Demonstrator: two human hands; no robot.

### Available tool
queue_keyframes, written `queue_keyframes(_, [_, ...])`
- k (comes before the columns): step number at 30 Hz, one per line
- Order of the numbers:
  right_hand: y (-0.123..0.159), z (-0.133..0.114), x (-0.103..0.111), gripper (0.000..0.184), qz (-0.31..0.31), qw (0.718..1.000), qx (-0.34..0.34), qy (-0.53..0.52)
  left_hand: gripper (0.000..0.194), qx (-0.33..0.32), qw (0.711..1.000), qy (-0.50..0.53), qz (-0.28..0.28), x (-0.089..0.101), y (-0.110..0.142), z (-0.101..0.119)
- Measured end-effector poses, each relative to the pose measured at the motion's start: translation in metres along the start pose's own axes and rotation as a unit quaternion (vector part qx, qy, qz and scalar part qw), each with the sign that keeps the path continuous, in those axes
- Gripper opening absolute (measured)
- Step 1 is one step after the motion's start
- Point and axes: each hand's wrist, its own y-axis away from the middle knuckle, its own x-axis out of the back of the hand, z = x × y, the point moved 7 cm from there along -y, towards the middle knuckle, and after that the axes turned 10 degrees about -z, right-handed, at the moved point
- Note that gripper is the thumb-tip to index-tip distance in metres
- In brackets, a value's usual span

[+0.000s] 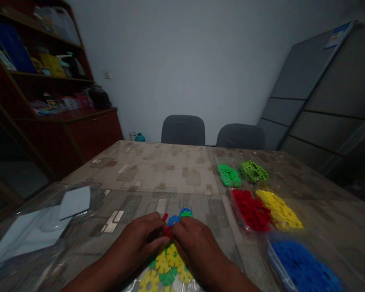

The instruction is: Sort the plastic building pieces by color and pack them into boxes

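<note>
Patterned tabletop [182, 174], pale wall [182, 73] behind. Head view: the red piece [168, 232] lies at three o'clock from the left hand [147, 236], which pinches it, and nine o'clock from the right hand [197, 241], curled close, grip unclear; its long axis is hidden.

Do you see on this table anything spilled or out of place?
Nothing stands out. Red plastic pieces and blue plastic pieces lie sorted in transparent plastic containers at right; yellow notched plastic discs lie near the left hand and right hand.
</note>
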Motion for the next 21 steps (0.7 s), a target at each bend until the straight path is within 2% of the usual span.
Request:
queue_keyframes(3, [0.004, 0.008, 0.021, 0.009, -0.016, 0.999, -0.039, -0.03, 0.014, -0.014, 1.0, -0.009, -0.003, 0.004, 0.002, 0.002])
queue_keyframes(5, [0.01, 0.023, 0.045, 0.013, -0.004, 0.996, -0.079, -0.045, 0.016, -0.011, 1.0, -0.028, 0.003, 0.009, 0.003, 0.0])
queue_keyframes(8, [0.03, 0.061, 0.088, 0.016, 0.055, 0.989, -0.14, -0.011, 0.02, -0.002, 0.998, -0.067, 0.017, 0.015, 0.003, -0.006])
queue_keyframes(11, [0.057, 0.112, 0.118, 0.011, 0.073, 0.971, -0.222, 0.04, 0.021, 0.007, 0.995, -0.092, 0.028, 0.017, 0.003, -0.012])
queue_keyframes(13, [0.076, 0.145, 0.129, 0.009, 0.084, 0.954, -0.283, 0.059, 0.02, 0.011, 0.994, -0.101, 0.027, 0.017, 0.003, -0.015])
queue_keyframes(16, [0.092, 0.177, 0.134, 0.009, 0.095, 0.94, -0.323, 0.055, 0.02, 0.016, 0.993, -0.113, 0.019, 0.015, 0.004, -0.019])
queue_keyframes(18, [0.098, 0.185, 0.137, 0.015, 0.102, 0.937, -0.332, 0.042, 0.019, 0.024, 0.993, -0.117, 0.014, 0.015, 0.004, -0.023])
queue_keyframes(21, [0.102, 0.181, 0.147, 0.023, 0.112, 0.935, -0.335, 0.028, 0.019, 0.038, 0.993, -0.115, 0.006, 0.015, 0.004, -0.03])
